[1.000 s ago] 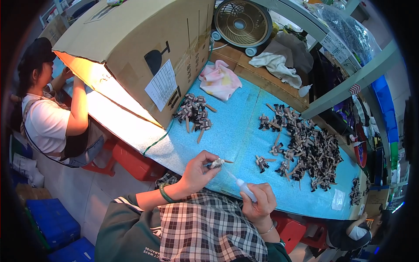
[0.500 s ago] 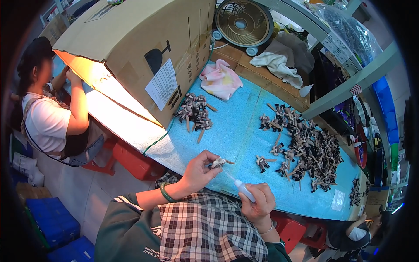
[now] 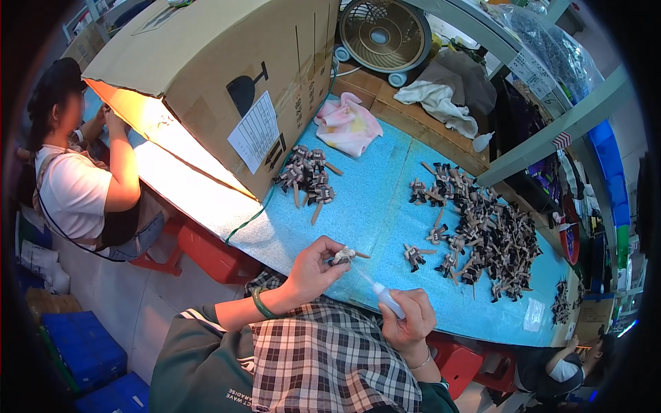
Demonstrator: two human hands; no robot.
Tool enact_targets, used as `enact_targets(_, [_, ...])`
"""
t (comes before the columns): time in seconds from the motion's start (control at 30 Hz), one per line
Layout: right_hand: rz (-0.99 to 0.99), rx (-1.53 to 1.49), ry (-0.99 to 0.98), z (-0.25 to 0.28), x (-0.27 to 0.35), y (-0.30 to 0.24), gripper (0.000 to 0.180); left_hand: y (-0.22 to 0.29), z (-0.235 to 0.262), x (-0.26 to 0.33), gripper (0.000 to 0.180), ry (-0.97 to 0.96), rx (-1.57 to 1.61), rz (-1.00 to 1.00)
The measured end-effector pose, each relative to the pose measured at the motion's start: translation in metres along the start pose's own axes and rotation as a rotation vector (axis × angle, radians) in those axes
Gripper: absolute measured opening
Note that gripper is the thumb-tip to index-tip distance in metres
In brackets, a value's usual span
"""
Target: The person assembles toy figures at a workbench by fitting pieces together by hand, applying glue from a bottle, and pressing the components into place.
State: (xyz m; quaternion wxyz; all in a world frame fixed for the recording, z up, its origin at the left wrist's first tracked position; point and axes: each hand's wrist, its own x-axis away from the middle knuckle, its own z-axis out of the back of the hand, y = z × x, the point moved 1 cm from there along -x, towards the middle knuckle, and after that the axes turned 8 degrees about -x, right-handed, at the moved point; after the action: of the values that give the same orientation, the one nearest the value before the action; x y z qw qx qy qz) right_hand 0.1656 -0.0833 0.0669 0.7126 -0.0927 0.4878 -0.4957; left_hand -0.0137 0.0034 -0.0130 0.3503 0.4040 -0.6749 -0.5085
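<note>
Between the thumb and fingers of my left hand (image 3: 313, 270) is a small figurine (image 3: 343, 257), pale on top, with a brown stick-like part jutting to the right. My right hand (image 3: 409, 321) is closed around a small white squeeze bottle (image 3: 387, 299). Its long thin nozzle points up and left toward the figurine, the tip just short of it or at its edge; I cannot tell which. Both hands are over the near edge of the blue tabletop (image 3: 372, 206). A large heap of similar figurines (image 3: 492, 237) lies to the right, and a smaller pile (image 3: 308, 175) beside the carton.
A big cardboard carton (image 3: 227, 82) stands at the left, lit orange inside. Behind are a pink cloth (image 3: 348, 125), a fan (image 3: 384, 36) and a white rag (image 3: 441, 103). A metal post (image 3: 558, 127) slants at the right. A co-worker (image 3: 82, 165) sits at the left.
My right hand has drawn the bottle slightly right, so its nozzle tip is a little farther from the figurine. The figurine in my left hand has tilted slightly.
</note>
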Motion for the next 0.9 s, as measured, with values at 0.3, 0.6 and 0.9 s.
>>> enact_targets(0.3, [-0.003, 0.004, -0.024, -0.0002, -0.0003, 0.0000, 0.030, -0.0002, -0.0003, 0.0002, 0.026, 0.019, -0.012, -0.005])
enact_targets(0.6, [-0.010, -0.004, -0.026, -0.0011, 0.0006, 0.0004, 0.030, -0.0023, 0.0002, 0.0005, 0.025, 0.015, -0.029, -0.016])
enact_targets(0.9, [-0.016, 0.007, 0.018, 0.0008, 0.0013, 0.0012, 0.030, 0.0007, -0.0008, 0.0021, 0.029, 0.015, -0.064, -0.012])
